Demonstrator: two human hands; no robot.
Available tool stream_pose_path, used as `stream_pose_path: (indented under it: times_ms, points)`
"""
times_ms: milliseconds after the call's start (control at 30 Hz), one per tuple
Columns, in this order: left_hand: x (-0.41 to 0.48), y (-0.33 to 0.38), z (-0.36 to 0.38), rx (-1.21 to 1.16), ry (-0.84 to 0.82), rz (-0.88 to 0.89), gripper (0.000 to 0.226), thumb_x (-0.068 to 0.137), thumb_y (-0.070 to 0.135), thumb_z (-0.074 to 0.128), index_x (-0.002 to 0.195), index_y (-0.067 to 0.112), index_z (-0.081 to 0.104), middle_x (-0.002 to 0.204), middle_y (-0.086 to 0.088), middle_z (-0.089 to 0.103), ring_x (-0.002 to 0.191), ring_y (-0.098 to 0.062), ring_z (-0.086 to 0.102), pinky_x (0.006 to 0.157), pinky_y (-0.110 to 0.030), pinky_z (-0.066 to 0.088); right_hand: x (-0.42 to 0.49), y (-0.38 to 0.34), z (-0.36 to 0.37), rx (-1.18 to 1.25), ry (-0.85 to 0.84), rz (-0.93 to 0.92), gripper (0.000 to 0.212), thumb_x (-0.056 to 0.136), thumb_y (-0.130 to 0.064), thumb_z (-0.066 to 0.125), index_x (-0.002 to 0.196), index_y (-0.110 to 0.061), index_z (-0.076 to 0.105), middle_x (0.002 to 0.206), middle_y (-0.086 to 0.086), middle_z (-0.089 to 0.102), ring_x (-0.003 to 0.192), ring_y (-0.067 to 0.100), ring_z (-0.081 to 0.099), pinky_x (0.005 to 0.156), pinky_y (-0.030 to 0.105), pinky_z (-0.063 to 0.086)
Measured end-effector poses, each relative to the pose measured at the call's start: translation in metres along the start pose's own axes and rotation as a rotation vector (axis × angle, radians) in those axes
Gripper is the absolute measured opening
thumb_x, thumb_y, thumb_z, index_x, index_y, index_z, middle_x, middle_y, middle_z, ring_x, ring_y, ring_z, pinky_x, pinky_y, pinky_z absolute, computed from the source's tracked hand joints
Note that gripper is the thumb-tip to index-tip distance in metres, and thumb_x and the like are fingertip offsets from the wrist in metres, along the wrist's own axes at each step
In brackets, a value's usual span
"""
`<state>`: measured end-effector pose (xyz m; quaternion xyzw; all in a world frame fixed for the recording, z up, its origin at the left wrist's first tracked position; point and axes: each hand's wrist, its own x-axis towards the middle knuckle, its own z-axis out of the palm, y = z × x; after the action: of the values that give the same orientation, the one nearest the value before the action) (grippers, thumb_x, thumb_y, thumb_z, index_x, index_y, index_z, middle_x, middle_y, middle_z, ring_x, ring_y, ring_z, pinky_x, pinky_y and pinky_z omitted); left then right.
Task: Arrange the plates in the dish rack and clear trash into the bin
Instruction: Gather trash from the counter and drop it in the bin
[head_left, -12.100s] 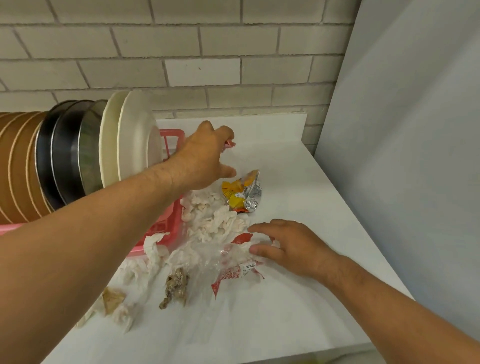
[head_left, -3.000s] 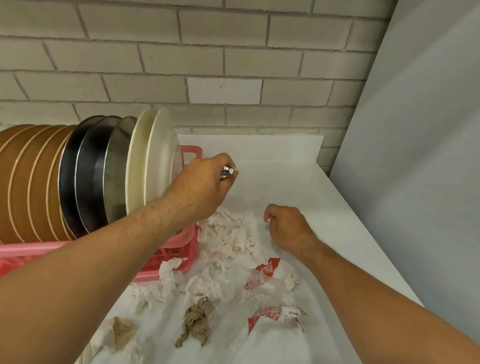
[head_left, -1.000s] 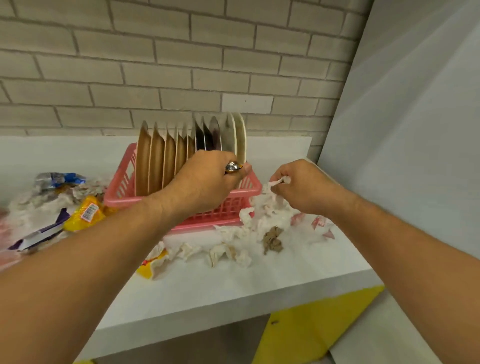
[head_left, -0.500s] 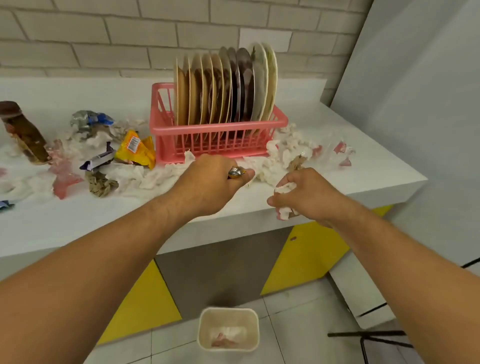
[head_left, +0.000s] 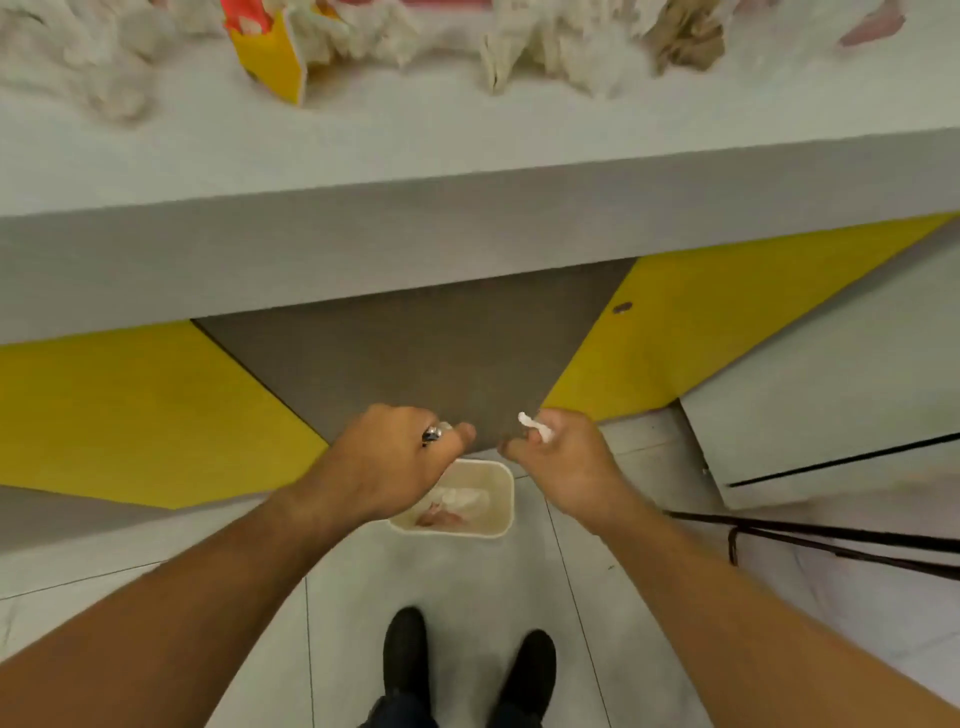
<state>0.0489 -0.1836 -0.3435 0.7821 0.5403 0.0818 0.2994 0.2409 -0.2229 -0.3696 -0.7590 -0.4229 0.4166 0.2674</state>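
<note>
Head view: much is cut off here. Of the white surface (head_left: 363, 156) only the front edge shows, with crumpled tissues (head_left: 545, 52), a yellow packet (head_left: 275, 67) and a brown paper wad (head_left: 685, 36) all cropped by the top border and blurred. The bin (head_left: 501, 499) stands on the floor against the cabinet, and its left part is hidden behind the left hand (head_left: 395, 457). Inside it I see white and pinkish trash, not clear enough to name.

The left hand is curled into a fist around a shiny foil scrap (head_left: 434, 434), of which only a small tip shows beside the thumb. The right hand (head_left: 561, 457) is closed around a white tissue (head_left: 535, 427). One end sticks out above the fingers and the rest is covered. Both hands are above the bin, the left over its rim, the right just to its right side. Two black shoes (head_left: 405, 644) are at the bottom border.

Compared with half a second ago, the view has tipped down. The pink rack with its standing plates has left the picture, the bin looks larger and closer to the hands, and both hands keep the same scraps.
</note>
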Motion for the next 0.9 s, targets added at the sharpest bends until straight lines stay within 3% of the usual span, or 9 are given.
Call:
stream_pose_path:
  times_ms: [167, 267, 367, 467, 567, 667, 800, 900]
  points:
    - [0.015, -0.079, 0.106, 0.061, 0.072, -0.062, 0.050, 0.096, 0.042, 0.033, 0.056, 0.014, 0.042, 0.054, -0.001, 0.047, 0.057, -0.022, 0.048, 0.054, -0.031, 0.030, 0.049, 0.111, 0.068, -0.215, -0.100, 0.036, 0.020, 0.080, -0.011, 0.058, 0.068, -0.023, 0.046, 0.066, -0.005, 0.051, 0.056, 0.013, 0.045, 0.039, 0.012, 0.029]
    - [0.022, -0.126, 0.163, 0.078, 0.025, -0.151, 0.046, 0.098, 0.032, 0.029, 0.055, 0.017, 0.038, 0.053, -0.002, 0.045, 0.059, -0.027, 0.049, 0.055, -0.032, 0.033, 0.084, 0.164, 0.108, -0.290, -0.174, 0.076, 0.011, 0.082, -0.010, 0.054, 0.087, -0.021, 0.054, 0.077, -0.007, 0.054, 0.062, 0.008, 0.048, 0.045, 0.014, 0.034]
    - [0.025, -0.167, 0.212, 0.085, -0.021, -0.259, 0.036, 0.094, 0.026, 0.034, 0.060, 0.018, 0.041, 0.058, -0.001, 0.049, 0.061, -0.025, 0.052, 0.053, -0.032, 0.037, 0.121, 0.206, 0.150, -0.354, -0.308, 0.091, 0.036, 0.082, -0.011, 0.056, 0.118, -0.019, 0.055, 0.104, -0.005, 0.060, 0.080, 0.013, 0.053, 0.064, 0.019, 0.042]
    - [0.030, -0.197, 0.247, 0.055, -0.070, -0.338, 0.019, 0.093, 0.030, 0.035, 0.079, 0.024, 0.046, 0.064, 0.003, 0.057, 0.060, -0.017, 0.054, 0.050, -0.029, 0.035, 0.151, 0.237, 0.188, -0.442, -0.441, 0.087, 0.058, 0.079, -0.022, 0.068, 0.133, -0.020, 0.045, 0.124, 0.004, 0.054, 0.101, 0.022, 0.055, 0.077, 0.025, 0.044]
    - [0.045, -0.213, 0.271, 0.052, -0.090, -0.308, 0.019, 0.094, 0.034, 0.035, 0.080, 0.025, 0.045, 0.065, 0.004, 0.057, 0.062, -0.017, 0.055, 0.053, -0.031, 0.041, 0.171, 0.264, 0.211, -0.406, -0.486, 0.132, 0.084, 0.076, -0.030, 0.076, 0.146, -0.022, 0.029, 0.138, 0.002, 0.042, 0.121, 0.022, 0.047, 0.088, 0.024, 0.040]
    - [0.067, -0.220, 0.297, 0.012, -0.148, -0.202, 0.028, 0.095, 0.045, 0.037, 0.078, 0.025, 0.046, 0.077, 0.004, 0.056, 0.071, -0.020, 0.057, 0.065, -0.034, 0.046, 0.180, 0.283, 0.213, -0.421, -0.480, 0.091, 0.074, 0.079, -0.027, 0.073, 0.143, -0.022, 0.037, 0.137, 0.000, 0.047, 0.119, 0.019, 0.050, 0.088, 0.019, 0.037]
    - [0.101, -0.228, 0.343, 0.035, -0.274, -0.077, 0.032, 0.092, 0.048, 0.046, 0.115, 0.028, 0.053, 0.109, 0.005, 0.054, 0.095, -0.018, 0.055, 0.081, -0.030, 0.043, 0.180, 0.295, 0.187, -0.342, -0.379, -0.017, 0.028, 0.079, -0.011, 0.065, 0.105, -0.022, 0.066, 0.099, -0.003, 0.067, 0.092, 0.016, 0.063, 0.071, 0.018, 0.044]
    - [0.122, -0.231, 0.384, 0.141, -0.383, -0.032, 0.047, 0.091, 0.053, 0.045, 0.132, 0.031, 0.041, 0.127, 0.002, 0.047, 0.117, -0.021, 0.044, 0.095, -0.036, 0.039, 0.175, 0.298, 0.163, -0.217, -0.275, -0.016, 0.024, 0.079, -0.010, 0.066, 0.091, -0.031, 0.067, 0.090, -0.011, 0.068, 0.083, 0.003, 0.065, 0.067, 0.010, 0.048]
